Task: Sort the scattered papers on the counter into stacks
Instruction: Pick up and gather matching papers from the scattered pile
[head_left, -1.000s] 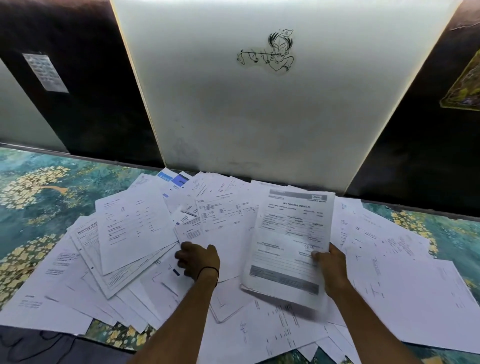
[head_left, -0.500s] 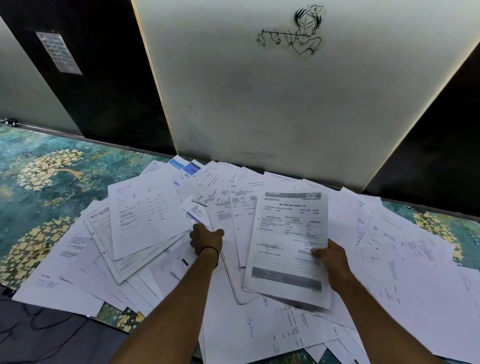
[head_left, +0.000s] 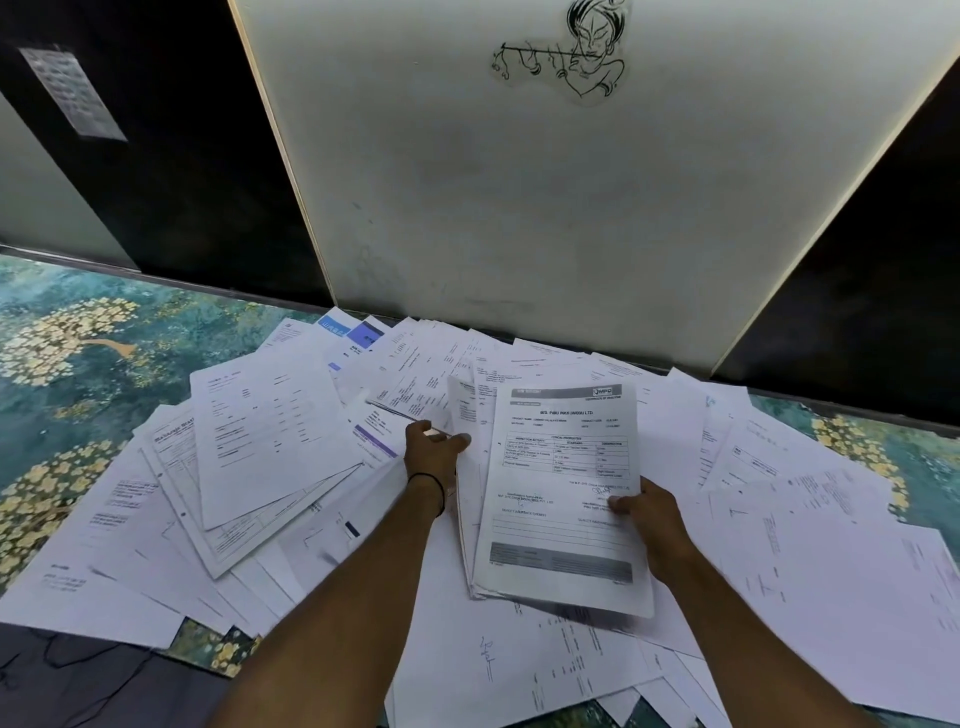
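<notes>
Papers (head_left: 270, 441) lie scattered; left hand (head_left: 434, 457) pinches a sheet (head_left: 460, 410); right hand (head_left: 657, 525) grips a stack (head_left: 561, 493).

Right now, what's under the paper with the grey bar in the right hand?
A few more sheets lie under that printed form; their edges peek out left and below. Under those, loose papers on the counter. Their writing is mostly covered.

A white board (head_left: 519, 208) was set upright at the back, and a black line drawing of a flute-playing figure (head_left: 566, 52) was marked near its top. It was flanked by dark wall panels (head_left: 182, 156). A small printed notice (head_left: 72, 93) was fixed to the left one. A thin dark cord (head_left: 52, 660) was seen on a grey surface (head_left: 78, 691) at lower left.
</notes>
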